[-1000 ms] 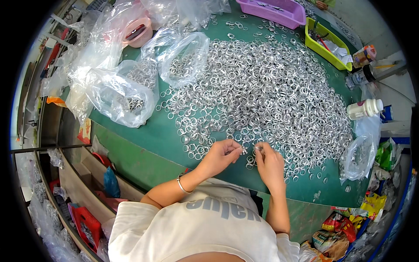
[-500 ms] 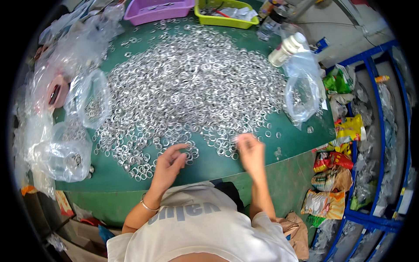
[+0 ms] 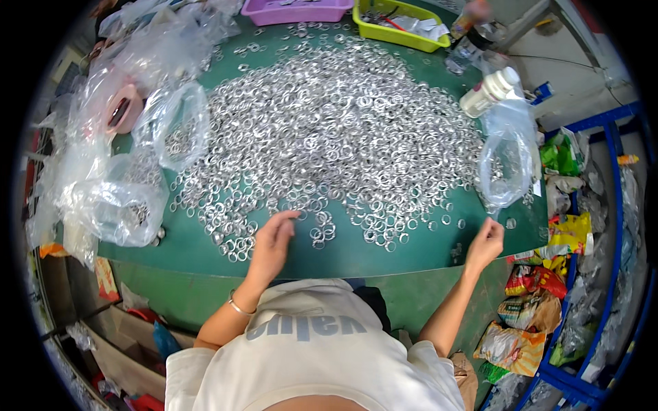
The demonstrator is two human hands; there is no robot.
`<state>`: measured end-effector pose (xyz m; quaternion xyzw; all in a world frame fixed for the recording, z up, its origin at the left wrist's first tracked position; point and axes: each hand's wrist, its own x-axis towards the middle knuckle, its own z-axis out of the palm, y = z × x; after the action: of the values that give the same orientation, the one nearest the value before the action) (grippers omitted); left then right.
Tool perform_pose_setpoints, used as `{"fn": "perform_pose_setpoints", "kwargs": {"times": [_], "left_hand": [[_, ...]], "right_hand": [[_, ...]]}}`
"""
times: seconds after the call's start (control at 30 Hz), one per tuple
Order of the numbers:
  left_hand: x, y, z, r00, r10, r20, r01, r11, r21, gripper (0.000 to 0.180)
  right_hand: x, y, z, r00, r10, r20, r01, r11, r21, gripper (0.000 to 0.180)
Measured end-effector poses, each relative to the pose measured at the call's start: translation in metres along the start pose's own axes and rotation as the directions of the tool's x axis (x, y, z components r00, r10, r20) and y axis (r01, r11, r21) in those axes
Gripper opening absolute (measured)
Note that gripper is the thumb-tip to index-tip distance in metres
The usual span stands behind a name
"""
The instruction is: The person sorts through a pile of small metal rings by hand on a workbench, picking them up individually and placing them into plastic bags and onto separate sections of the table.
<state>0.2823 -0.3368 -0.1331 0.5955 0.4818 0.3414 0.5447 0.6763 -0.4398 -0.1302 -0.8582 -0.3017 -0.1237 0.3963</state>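
Observation:
A wide heap of small silvery metal rings (image 3: 329, 130) covers much of the green table (image 3: 329, 257). My left hand (image 3: 271, 246) is at the heap's near edge, its index finger stretched toward a few loose rings and its thumb apart from it. It appears to hold nothing. Off to the right, my right hand (image 3: 485, 246) is closed in a pinch just below the mouth of a clear plastic bag (image 3: 507, 195). What its fingertips hold, if anything, is too small to make out. Some rings lie inside that bag.
Two more clear bags with rings, a nearer one (image 3: 113, 229) and a farther one (image 3: 205, 133), stand at the left by a pink container (image 3: 127, 109). A purple tray (image 3: 298, 12), a yellow-green tray (image 3: 404, 34) and a white bottle (image 3: 490, 92) line the back. Blue shelving (image 3: 617, 205) stands right.
My right hand has moved right, from the heap's near edge to the clear bag. My left hand stays by the rings, its fingers slightly shifted. The whole view has shifted too.

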Motion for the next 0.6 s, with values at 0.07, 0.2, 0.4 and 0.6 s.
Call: {"fn": "perform_pose_setpoints", "kwargs": {"times": [0.07, 0.2, 0.4, 0.6], "left_hand": [[-0.003, 0.020, 0.014, 0.999, -0.003, 0.054, -0.015, 0.944, 0.329, 0.022], [0.003, 0.018, 0.033, 0.945, 0.250, 0.213, -0.328, 0.719, 0.613, 0.022], [0.007, 0.000, -0.001, 0.969, 0.243, 0.039, -0.194, 0.656, 0.729, 0.022], [0.004, 0.009, 0.013, 0.961, 0.262, 0.084, -0.256, 0.741, 0.621, 0.029]], "right_hand": [[-0.032, -0.054, 0.008, 0.886, 0.068, 0.459, -0.195, 0.952, 0.234, 0.028], [-0.080, -0.124, 0.017, 0.643, -0.190, 0.742, -0.045, 0.958, 0.284, 0.017], [-0.102, -0.111, 0.027, 0.602, -0.456, 0.656, 0.402, 0.882, 0.244, 0.027], [-0.086, -0.099, 0.030, 0.779, -0.403, 0.480, 0.443, 0.896, 0.033, 0.014]]}}
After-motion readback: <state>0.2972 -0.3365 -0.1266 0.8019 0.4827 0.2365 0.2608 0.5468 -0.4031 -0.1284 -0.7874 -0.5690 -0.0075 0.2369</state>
